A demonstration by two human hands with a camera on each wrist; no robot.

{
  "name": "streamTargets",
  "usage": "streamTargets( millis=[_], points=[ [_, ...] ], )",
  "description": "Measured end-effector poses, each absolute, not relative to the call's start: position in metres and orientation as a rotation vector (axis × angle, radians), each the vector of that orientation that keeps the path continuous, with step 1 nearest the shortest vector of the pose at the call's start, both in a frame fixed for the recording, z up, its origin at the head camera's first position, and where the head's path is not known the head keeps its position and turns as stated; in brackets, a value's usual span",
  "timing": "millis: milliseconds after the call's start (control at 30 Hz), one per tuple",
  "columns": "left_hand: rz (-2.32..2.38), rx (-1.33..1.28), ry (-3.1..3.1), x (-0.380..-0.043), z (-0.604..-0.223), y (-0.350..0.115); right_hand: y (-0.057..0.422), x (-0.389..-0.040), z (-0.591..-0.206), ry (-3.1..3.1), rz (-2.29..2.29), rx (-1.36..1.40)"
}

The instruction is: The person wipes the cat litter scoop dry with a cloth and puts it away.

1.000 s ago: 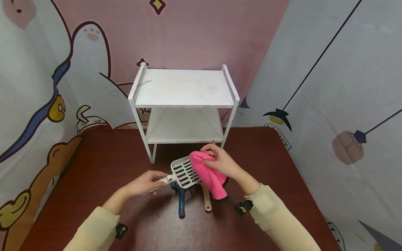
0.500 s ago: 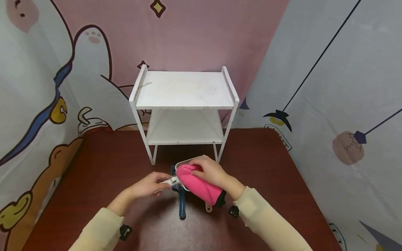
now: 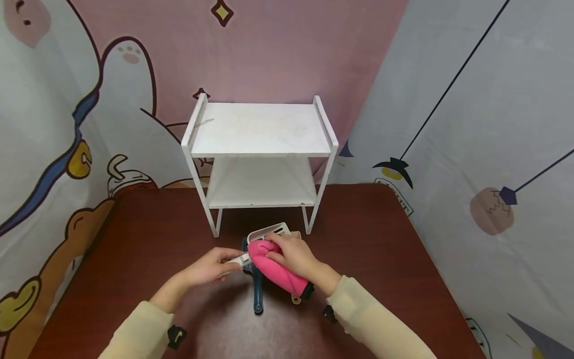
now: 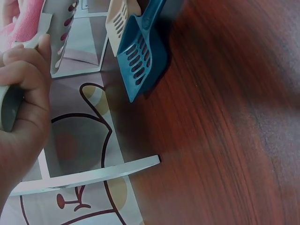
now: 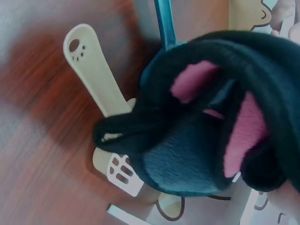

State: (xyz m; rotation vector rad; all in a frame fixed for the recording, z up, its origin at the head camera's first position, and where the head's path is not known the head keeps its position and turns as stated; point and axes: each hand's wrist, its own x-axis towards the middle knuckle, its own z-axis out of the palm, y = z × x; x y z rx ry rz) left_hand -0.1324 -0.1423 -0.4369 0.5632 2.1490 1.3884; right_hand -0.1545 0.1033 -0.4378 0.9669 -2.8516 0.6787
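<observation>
My left hand grips the white handle of a slotted litter scoop, held up over the table. With my right hand I hold a pink cloth with dark trim against the scoop's head, which it mostly covers. The right wrist view shows the cloth's dark teal underside, folded, with a hanging loop at its edge. Below lie a blue litter scoop and a beige litter scoop. From above, the beige one is largely hidden by the cloth and my right hand.
A white two-tier shelf stands at the back of the brown table. Behind it hangs a printed cartoon backdrop.
My right hand has moved the pink cloth left and down across the white scoop's head. The scoop has tilted and sits lower; my left hand keeps its grip on the handle.
</observation>
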Motion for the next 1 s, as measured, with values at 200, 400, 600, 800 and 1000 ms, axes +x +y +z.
streamTargets(
  millis=[200, 400, 600, 800, 1000],
  points=[
    [1.415, 0.579, 2.104, -0.132, -0.434, -0.144, 0.105, -0.159, -0.442, -2.722, 0.903, 1.065],
    [1.405, 0.605, 2.097, -0.132, -0.434, -0.141, 0.114, -0.163, -0.436, -2.763, 0.793, 1.129],
    [1.401, 0.604, 2.099, -0.132, -0.434, -0.141, 0.130, -0.166, -0.429, -2.775, 0.481, 1.194],
    [1.412, 0.629, 2.068, -0.133, -0.435, -0.147, 0.152, -0.171, -0.427, -2.774, 0.433, 1.176],
    [1.351, 0.587, 2.099, -0.131, -0.434, -0.163, 0.178, -0.181, -0.425, -2.867, 0.737, 0.984]
  ],
)
